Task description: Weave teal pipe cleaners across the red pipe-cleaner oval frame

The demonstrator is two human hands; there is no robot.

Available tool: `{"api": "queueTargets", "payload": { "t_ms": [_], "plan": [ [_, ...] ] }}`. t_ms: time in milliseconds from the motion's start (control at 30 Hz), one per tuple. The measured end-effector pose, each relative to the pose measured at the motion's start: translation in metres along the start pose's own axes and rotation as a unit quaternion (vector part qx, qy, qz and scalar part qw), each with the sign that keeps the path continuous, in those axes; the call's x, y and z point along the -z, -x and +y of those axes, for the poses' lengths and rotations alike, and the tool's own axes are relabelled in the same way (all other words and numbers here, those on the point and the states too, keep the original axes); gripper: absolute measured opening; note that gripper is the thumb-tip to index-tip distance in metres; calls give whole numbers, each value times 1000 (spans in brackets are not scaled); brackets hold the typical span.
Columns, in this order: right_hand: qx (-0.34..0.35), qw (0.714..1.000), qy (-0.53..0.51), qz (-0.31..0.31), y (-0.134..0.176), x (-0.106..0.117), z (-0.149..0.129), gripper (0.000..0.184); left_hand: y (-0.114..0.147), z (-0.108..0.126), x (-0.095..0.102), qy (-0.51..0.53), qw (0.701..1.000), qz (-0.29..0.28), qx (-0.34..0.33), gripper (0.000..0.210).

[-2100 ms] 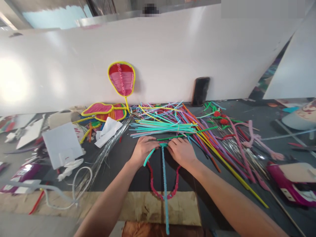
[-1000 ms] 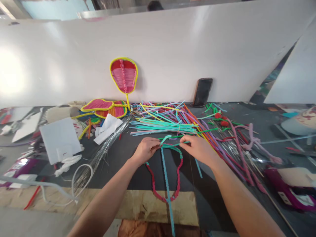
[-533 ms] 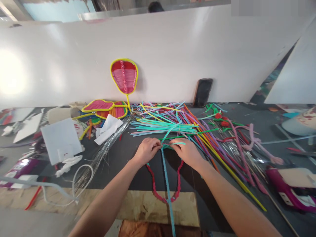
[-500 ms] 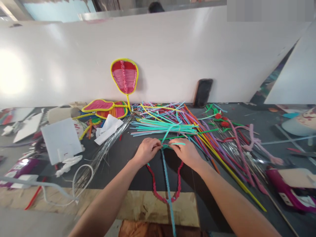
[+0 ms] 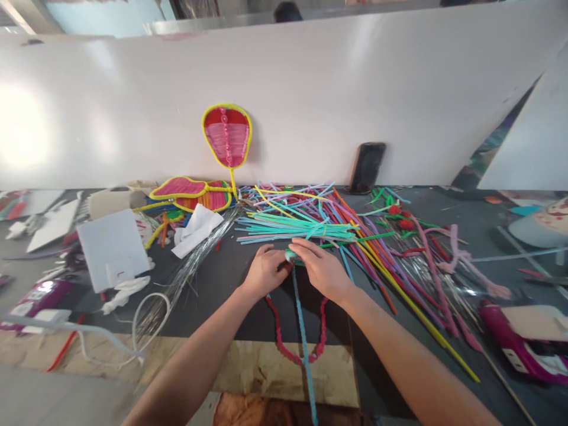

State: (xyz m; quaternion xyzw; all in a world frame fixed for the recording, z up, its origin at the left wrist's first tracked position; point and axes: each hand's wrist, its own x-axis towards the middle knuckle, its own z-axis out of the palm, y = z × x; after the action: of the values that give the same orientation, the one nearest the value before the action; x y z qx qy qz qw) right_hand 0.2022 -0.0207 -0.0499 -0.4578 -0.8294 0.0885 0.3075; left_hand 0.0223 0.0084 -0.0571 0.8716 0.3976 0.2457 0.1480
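My left hand (image 5: pixel 265 274) pinches the top of a light-blue pipe cleaner stem (image 5: pixel 300 319) that hangs down toward the table's front edge. Against it, my right hand (image 5: pixel 326 272) has its fingers closed at the same spot, where a bit of teal pipe cleaner (image 5: pixel 290 255) shows between the fingertips. Its remaining length is hidden behind the fingers. Below the hands, a red twisted pipe cleaner curve (image 5: pixel 278 332) crosses the stem, its upper ends running under both hands. Just beyond my fingers lies a bundle of teal and pale pipe cleaners (image 5: pixel 275 228).
A pink and red paddle shape edged in yellow (image 5: pixel 228 137) stands before the white board (image 5: pixel 302 89). A phone (image 5: pixel 367 168) leans there too. Thin wires (image 5: pixel 189 266) and white paper (image 5: pixel 113 248) lie left; loose pipe cleaners (image 5: pixel 412 307) and a purple glue gun (image 5: pixel 499 337) lie right.
My right hand has moved left and closed in beside the left fingertips. The teal strand that stuck up and out between the hands is now mostly tucked in under the fingers.
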Motion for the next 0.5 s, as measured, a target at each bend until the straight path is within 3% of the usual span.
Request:
{"api": "queueTargets", "payload": {
  "t_ms": [100,267,500],
  "plan": [
    [22,994,99,-51,1,2,5,33,0,1,0,29,999,20,17,11],
    [0,977,190,-94,7,10,1,25,0,1,2,50,994,78,65,8],
    [15,969,215,-121,12,12,-3,19,0,5,11,15,988,43,150,6]
  ]
}}
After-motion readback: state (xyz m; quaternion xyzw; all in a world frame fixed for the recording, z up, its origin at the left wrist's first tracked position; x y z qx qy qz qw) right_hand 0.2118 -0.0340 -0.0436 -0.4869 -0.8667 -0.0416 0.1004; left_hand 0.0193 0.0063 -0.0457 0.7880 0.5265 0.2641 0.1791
